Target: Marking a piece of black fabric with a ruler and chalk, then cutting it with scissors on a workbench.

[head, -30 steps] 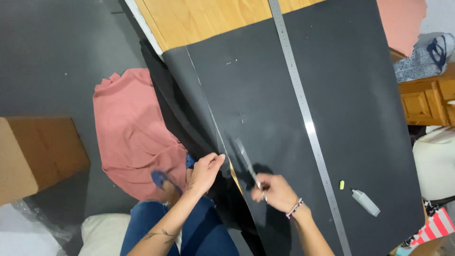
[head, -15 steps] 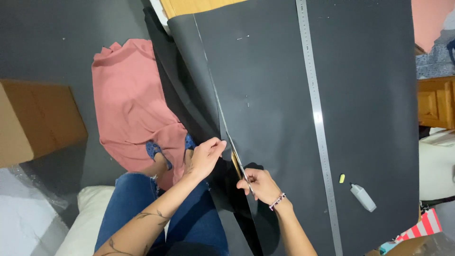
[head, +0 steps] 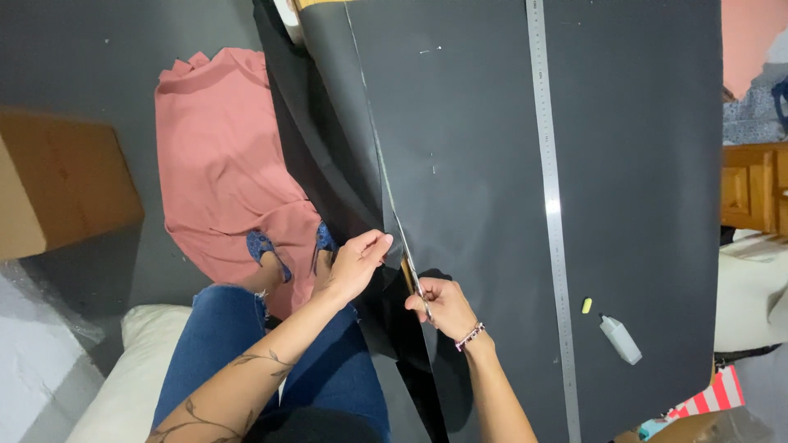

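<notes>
Grey floor surrounds a long worktable covered by a black fabric sheet (head: 492,164), smooth and matte, which lies flat across the table and spills off its left edge in soft folds. At the near end of that sheet the right hand (head: 439,302) is clenched around a pair of scissors (head: 413,283), blades pointing up along a pale chalk line (head: 373,139) drawn lengthwise on the cloth. The left hand (head: 355,264) pinches the cut strip just beside the blades, seemingly to keep the fabric taut so the edge stays straight. A long steel ruler (head: 548,205) rests parallel to the line, well to its right, with a small yellow chalk piece (head: 587,305) and a white bottle (head: 620,339) near its lower end. On the floor to the left lie a crumpled pink cloth (head: 217,172) and a cardboard box (head: 61,180).
</notes>
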